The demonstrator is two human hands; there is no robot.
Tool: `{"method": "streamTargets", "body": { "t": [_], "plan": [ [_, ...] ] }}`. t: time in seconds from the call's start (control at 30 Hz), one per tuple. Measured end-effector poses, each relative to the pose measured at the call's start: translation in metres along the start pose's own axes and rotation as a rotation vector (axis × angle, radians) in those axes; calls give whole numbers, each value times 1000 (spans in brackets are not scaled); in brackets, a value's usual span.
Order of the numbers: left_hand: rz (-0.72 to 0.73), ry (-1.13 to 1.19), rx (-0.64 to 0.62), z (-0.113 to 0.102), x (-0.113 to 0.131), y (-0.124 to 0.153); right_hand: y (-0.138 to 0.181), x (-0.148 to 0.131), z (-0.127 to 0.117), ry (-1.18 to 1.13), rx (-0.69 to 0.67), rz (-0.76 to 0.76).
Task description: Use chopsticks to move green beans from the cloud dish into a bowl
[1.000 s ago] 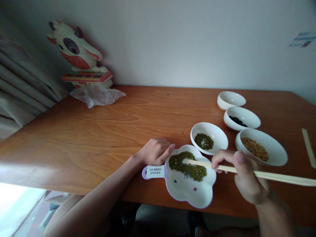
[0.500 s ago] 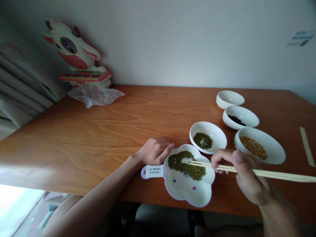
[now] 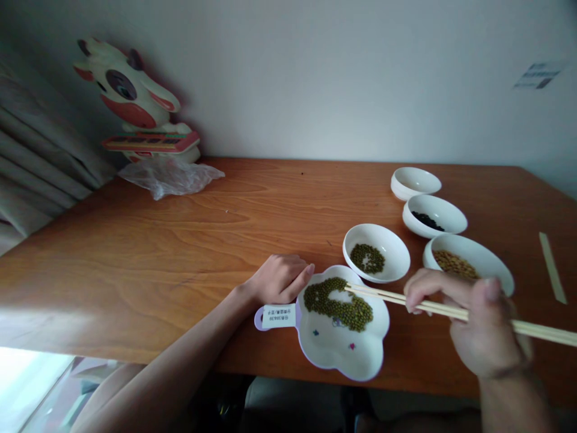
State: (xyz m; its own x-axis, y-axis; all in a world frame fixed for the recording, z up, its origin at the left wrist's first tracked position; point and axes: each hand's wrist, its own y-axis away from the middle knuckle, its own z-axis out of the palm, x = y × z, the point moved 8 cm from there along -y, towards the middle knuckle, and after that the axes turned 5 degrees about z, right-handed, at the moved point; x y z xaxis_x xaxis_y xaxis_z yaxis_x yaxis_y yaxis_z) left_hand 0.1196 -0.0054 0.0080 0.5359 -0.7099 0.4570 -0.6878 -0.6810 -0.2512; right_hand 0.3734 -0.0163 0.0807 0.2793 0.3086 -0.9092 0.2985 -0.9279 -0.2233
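My right hand (image 3: 469,313) is closed around a pair of chopsticks (image 3: 406,299), held low over the table on the right. Their tips touch or hover just over the upper edge of the mung beans (image 3: 345,310) in a white flower-shaped dish (image 3: 338,352) with a purple rim. Whether a bean sits between the tips is too small to tell. My left hand (image 3: 285,278) rests closed at the dish's left rim, above its labelled handle, thumb along the edge; its fingertips are hidden. Directly behind the dish stands a white bowl (image 3: 396,255) holding more mung beans.
Right of that bowl, one bowl (image 3: 491,264) holds yellowish beans, another (image 3: 455,221) dark beans. A further white bowl (image 3: 417,180) stands behind. A pale flat strip (image 3: 552,267) lies far right. Back left are a plastic bag (image 3: 174,179) and a cow-shaped toy keyboard (image 3: 135,102).
My right hand has moved right and slightly down in view. The chopstick tips have shifted from the bare patch among the beans to their upper edge. My left hand stays at the dish.
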Motion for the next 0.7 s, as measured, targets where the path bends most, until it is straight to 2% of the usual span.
{"method": "streamTargets", "body": {
  "t": [0.13,0.2,0.27,0.37,0.43,0.47,0.6,0.7],
  "plan": [
    [-5,6,3,0,0,0,2,-3,-31,-123,296,-29],
    [-2,12,2,0,0,0,1,1,-42,-115,402,4],
    [-1,13,5,-1,1,0,0,5,-48,-73,448,57],
    [-4,8,10,-2,2,0,0,5,-48,-65,441,77],
    [-7,8,10,-3,2,0,0,1,-42,-94,370,58],
    [-10,8,10,-3,2,0,-1,-1,-34,-96,294,55],
    [-14,11,9,-3,2,-1,-1,-3,11,55,-133,78],
    [-17,9,16,-3,2,0,0,-5,32,139,-267,66]
  ]
}}
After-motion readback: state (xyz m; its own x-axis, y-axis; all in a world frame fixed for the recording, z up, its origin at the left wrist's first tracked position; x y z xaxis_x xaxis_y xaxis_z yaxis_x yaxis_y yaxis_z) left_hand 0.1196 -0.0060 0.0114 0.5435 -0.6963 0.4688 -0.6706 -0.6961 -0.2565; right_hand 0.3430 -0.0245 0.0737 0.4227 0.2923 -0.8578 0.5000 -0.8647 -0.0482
